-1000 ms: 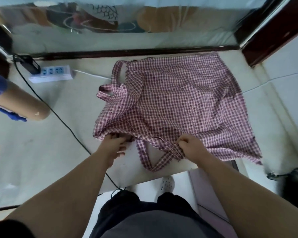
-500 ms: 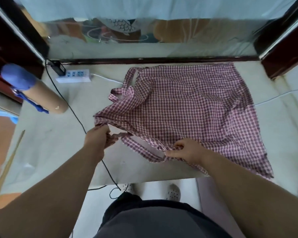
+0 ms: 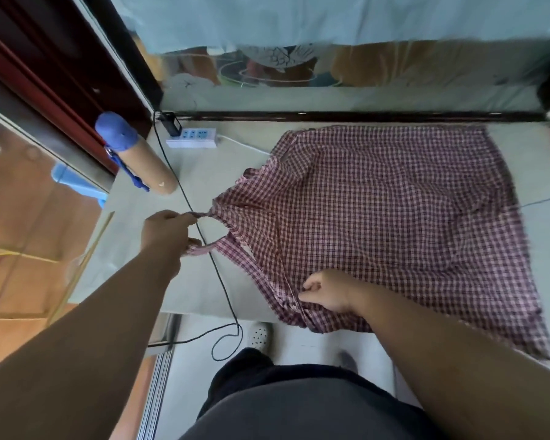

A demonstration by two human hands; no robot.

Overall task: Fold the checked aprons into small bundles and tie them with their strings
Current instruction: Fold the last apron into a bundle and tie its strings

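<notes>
My left hand (image 3: 169, 231): fingers curled tight round the neck strap (image 3: 204, 247), which stretches taut from my fist to the bib.
My right hand (image 3: 326, 292): fingers curled in, pinching a fold of cloth at the near edge of the apron; the knuckles rest on the fabric.
Checked apron (image 3: 394, 223): red and white check, lying mostly flat on the table (image 3: 124, 249). It spreads beyond and to the right of my right hand. The bib end narrows toward my left hand. Its near right corner hangs over the table's edge.
Black cable (image 3: 218, 274): runs across the table between my two hands, passing under the strap loop just right of my left hand, then drops off the near edge in a curl.
Power strip (image 3: 192, 138): white, well beyond my left hand, by the far wall.
Cardboard tube (image 3: 150, 166): brown with a blue cap, lying beyond my left hand.
Shoe (image 3: 259, 335): white, on the floor below, between my forearms.
</notes>
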